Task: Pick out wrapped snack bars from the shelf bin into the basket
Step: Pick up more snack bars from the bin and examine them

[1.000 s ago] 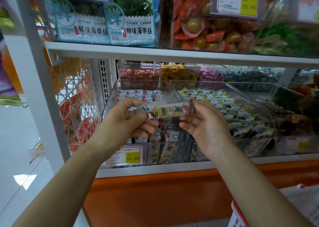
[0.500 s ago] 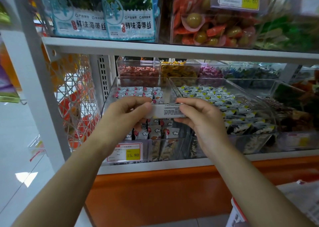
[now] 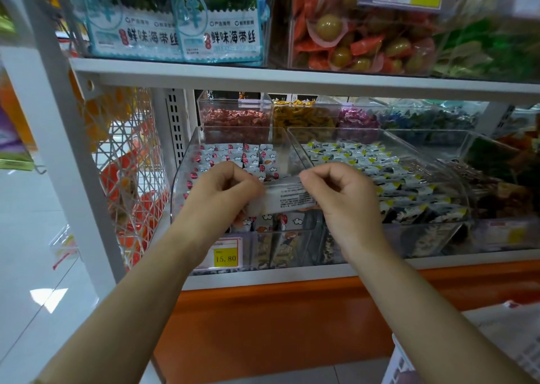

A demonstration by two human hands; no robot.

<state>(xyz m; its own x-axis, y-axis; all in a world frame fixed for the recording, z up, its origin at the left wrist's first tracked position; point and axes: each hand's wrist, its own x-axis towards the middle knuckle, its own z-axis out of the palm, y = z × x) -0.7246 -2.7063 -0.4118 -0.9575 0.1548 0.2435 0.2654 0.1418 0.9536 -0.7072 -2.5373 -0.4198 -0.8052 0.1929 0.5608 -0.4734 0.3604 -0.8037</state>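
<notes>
Shop shelf [image 3: 292, 87] carries a clear bin [image 3: 187, 179] of wrapped snacks. Before it, left hand [image 3: 222, 196] and right hand [image 3: 342, 196] each pinch one end of a white-backed snack bar [image 3: 289, 199].

Two hands hold a bar [image 3: 287, 199] before a bin [image 3: 182, 179] on the lower shelf [image 3: 263, 280], the left hand [image 3: 222, 199] pinching its 9 o'clock end and the right hand [image 3: 342, 199] its 3 o'clock end. A second bin [image 3: 423, 142] sits just beside the first at 3 o'clock. Tubs [image 3: 233, 115] stand behind both at 12 o'clock. A price tag [image 3: 225, 256] sits on the first bin's front at 6 o'clock. Packets [image 3: 175, 33] rest on the upper shelf [image 3: 292, 81] above. A basket [image 3: 400, 363] corner shows at 5 o'clock.
</notes>
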